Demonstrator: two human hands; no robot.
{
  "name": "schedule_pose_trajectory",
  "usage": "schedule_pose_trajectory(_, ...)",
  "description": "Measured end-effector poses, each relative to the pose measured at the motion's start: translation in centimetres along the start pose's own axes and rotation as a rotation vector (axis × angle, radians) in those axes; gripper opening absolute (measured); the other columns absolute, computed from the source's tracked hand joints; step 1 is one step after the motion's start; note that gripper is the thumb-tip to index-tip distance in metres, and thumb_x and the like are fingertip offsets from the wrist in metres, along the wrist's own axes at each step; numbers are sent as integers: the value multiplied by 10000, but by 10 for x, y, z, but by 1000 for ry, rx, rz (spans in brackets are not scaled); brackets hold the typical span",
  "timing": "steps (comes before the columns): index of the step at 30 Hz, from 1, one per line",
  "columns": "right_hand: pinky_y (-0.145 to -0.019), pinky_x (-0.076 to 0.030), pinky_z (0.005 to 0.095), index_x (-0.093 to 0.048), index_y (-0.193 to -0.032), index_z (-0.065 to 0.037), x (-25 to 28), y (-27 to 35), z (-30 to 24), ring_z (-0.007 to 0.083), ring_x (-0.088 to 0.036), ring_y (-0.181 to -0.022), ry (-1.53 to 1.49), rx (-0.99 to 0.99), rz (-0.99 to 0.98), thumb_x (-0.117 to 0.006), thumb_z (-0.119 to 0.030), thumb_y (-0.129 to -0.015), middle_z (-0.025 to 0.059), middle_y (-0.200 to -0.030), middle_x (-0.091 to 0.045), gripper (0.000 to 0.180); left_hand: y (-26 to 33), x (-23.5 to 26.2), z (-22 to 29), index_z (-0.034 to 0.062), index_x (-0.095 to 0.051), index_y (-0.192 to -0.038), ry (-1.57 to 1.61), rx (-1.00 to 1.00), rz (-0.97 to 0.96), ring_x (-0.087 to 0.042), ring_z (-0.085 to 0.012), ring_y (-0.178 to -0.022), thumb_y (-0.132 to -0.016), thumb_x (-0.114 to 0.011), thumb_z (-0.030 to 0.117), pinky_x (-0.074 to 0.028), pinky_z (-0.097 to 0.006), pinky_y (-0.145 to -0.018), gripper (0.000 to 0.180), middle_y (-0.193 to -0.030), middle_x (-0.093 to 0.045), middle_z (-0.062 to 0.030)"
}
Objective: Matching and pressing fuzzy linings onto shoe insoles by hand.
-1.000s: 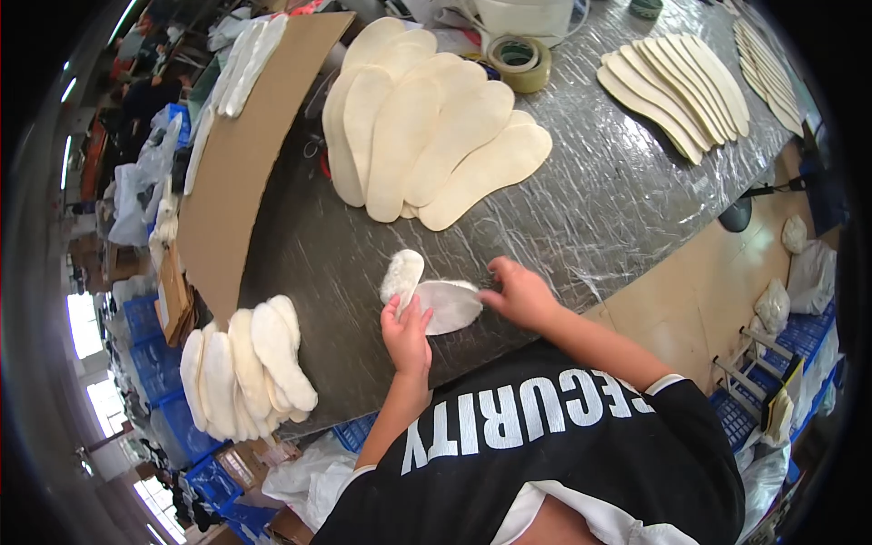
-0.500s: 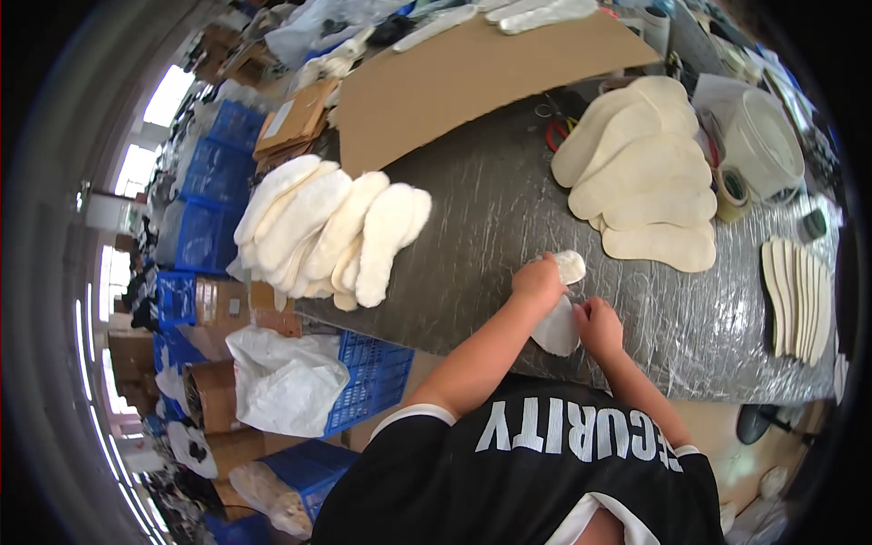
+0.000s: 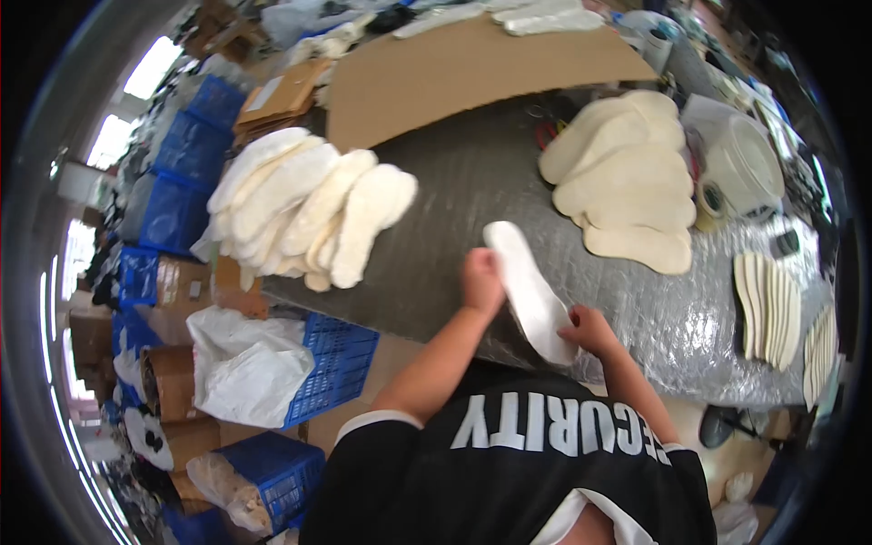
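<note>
The left hand [image 3: 483,280] grips a white shoe insole [image 3: 531,295] by its left edge near the narrow heel end, its forearm slanting up and inward from the lower left; motion blur hides just how the fingers wrap. The right hand [image 3: 590,331], nearer the body, pinches the opposite edge by the broad toe end, knuckles bent, forearm angled up and to the left. Between them the insole lies aslant, heel end away from the body, its smooth face up, over the near part of the dark, film-covered table [image 3: 454,191]. Left of the hands is a heap of fluffy cream-white insoles [image 3: 368,218]; beyond the right hand, an overlapping pile of flat cream insoles [image 3: 627,186]. Further out are a brown cardboard sheet [image 3: 481,73], a white bucket [image 3: 756,168] and, at right, a fanned row of cream insoles [image 3: 766,309].
</note>
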State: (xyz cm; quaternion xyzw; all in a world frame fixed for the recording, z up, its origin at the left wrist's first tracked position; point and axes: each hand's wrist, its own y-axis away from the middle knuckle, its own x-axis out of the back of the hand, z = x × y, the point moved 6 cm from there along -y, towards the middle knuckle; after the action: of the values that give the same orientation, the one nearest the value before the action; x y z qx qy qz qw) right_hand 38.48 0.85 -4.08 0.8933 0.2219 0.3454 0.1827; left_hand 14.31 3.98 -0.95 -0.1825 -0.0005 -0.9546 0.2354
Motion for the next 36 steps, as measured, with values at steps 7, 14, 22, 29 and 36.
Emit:
schedule_pose_trajectory(7,-676,-475,350,-593,-967,-62,35,2,11,270,-601,-750,-163,84,-62,-753,-141,-697,107,-830,-621,324,81,63,-72,-7,-563,-921,528,765,-227,-656,-207,-711,-921,-522,54,-577,-351,-640,73,-850,-602,-105)
schedule_pose_trajectory(14,-828,-463,400,-644,-1077,-203,48,17,5,308,-576,-973,150,285,50,-614,-180,-850,104,-996,-583,230,43,58,43,-7,-566,-918,-392,-820,-366,-600,-381,-615,-820,-503,-22,-485,-448,-579,118,-795,-620,-154)
schedule_pose_trajectory(22,-905,-405,413,-635,-1085,-124,78,19,-14,282,-530,-1068,298,362,466,-599,-150,-829,90,-1096,-560,259,-53,-67,43,9,-573,-1055,-320,-292,-573,-632,-337,-826,-832,-660,184,-500,-411,-742,296,-868,-650,-170)
schedule_pose_trajectory(29,-939,-398,408,-632,-1080,-82,96,-47,-54,295,-502,-1129,269,454,524,-590,-125,-806,131,-1179,-554,281,-91,-167,95,12,-542,-1191,-531,-651,-402,-508,-343,-1086,-728,-749,169,-371,-432,-994,532,-1122,-586,-158)
schedule_pose_trajectory(36,-921,-411,462,-507,-1233,-27,208,-120,-45,371,-487,-1124,222,162,1147,-581,-82,-796,207,-1246,-505,447,-96,-175,83,88,-507,-1125,-723,-403,-364,-457,-332,-1119,-669,-793,246,-385,-460,-941,561,-1169,-496,-126)
